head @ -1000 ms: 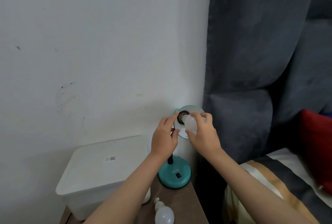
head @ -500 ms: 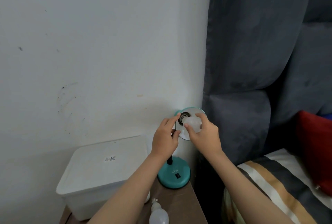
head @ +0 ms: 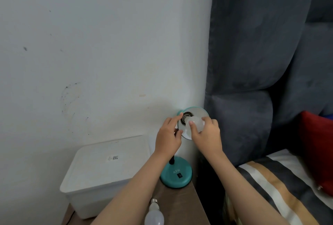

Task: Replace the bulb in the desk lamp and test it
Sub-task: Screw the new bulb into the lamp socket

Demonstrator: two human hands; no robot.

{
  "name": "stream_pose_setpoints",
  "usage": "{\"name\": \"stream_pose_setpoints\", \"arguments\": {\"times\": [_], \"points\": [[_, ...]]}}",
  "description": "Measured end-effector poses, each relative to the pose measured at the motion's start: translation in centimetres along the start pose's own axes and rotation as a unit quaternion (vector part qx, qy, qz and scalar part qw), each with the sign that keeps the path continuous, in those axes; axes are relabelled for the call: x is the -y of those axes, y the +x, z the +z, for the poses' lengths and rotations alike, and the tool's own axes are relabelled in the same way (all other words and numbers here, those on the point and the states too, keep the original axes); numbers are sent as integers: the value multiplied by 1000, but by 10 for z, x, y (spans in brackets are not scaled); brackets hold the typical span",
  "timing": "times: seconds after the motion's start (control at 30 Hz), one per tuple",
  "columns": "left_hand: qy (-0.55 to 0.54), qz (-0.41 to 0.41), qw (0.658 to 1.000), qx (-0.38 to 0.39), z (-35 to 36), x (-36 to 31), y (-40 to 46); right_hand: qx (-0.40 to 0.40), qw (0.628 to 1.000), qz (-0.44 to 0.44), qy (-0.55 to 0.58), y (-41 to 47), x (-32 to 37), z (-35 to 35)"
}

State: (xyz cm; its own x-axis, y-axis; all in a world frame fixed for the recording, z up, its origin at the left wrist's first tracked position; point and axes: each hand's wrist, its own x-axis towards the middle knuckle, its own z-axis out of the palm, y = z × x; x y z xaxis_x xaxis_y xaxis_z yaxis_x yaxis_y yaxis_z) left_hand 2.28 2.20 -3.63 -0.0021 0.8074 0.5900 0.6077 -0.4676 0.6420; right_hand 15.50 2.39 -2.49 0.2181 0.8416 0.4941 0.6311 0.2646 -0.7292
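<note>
A teal desk lamp stands on a brown bedside table (head: 180, 205), its round base (head: 176, 176) bearing a black switch. The lamp shade (head: 197, 112) is tilted toward me, showing its silvery inside and the dark socket. My left hand (head: 168, 138) grips the shade's left rim. My right hand (head: 205, 134) is closed around a white bulb (head: 195, 122) whose screw end sits at the socket. A second white bulb (head: 154, 214) lies loose on the table near the front edge, metal cap pointing away from me.
A white lidded plastic box (head: 106, 168) fills the table's left side. A white wall stands behind. A grey padded headboard (head: 252, 80) rises on the right, with a striped bed cover (head: 281, 192) and a red pillow (head: 317, 145) below it.
The bulb in my right hand has moved closer into the socket, and my fingers have shifted around it. My left hand stays on the shade's rim.
</note>
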Motion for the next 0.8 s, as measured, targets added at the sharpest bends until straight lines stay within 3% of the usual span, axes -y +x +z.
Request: {"name": "stream_pose_setpoints", "arguments": {"times": [0.1, 0.33, 0.5, 0.7, 0.8], "points": [[4, 1, 1000, -3, 0, 1, 1, 22, 998, -63, 4, -5, -2, 3], [5, -1, 1000, -2, 2, -1, 1, -9, 999, 25, 28, 1, -1, 7], [3, 2, 1000, -4, 2, 1, 1, -1, 996, -56, 66, -5, -1, 6], [3, 2, 1000, -5, 2, 2, 0, -26, 999, -11, 37, 4, -5, 4], [2, 0, 1000, -8, 2, 2, 1, -11, 999, -35, 27, 2, -2, 3]]}}
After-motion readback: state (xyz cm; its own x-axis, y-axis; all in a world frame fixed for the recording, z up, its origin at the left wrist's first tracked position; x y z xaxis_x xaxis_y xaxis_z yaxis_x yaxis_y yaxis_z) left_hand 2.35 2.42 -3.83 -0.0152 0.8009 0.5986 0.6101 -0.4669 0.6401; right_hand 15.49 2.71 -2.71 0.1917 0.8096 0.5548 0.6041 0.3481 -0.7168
